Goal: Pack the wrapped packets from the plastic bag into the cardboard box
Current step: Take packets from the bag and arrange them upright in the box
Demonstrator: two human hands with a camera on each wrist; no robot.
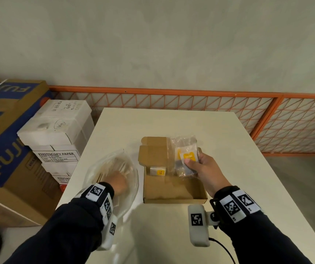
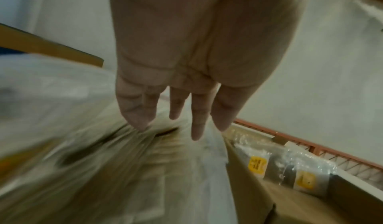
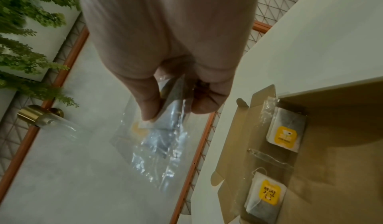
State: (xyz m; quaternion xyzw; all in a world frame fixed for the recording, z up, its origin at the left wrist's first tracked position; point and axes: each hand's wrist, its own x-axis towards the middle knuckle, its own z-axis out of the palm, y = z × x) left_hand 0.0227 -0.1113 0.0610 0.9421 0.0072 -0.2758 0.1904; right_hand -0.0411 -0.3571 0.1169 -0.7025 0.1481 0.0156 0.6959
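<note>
An open cardboard box (image 1: 173, 189) lies in the middle of the white table (image 1: 229, 153). One yellow-labelled wrapped packet (image 1: 158, 171) lies in its far left corner; the right wrist view shows two packets (image 3: 284, 137) (image 3: 266, 198) inside. My right hand (image 1: 189, 161) (image 3: 170, 111) pinches a clear-wrapped packet (image 1: 186, 156) (image 3: 163, 129) with yellow labels, held above the box's far right side. My left hand (image 1: 123, 177) (image 2: 182, 126) reaches with straight fingers into a large clear plastic bag (image 1: 112, 174) left of the box. That view is blurred.
Stacked white photocopy-paper boxes (image 1: 57, 130) and a big brown and blue carton (image 1: 9, 140) stand off the table's left edge. An orange mesh railing (image 1: 171, 100) runs behind the table. A green plant (image 3: 31, 30) shows in the right wrist view.
</note>
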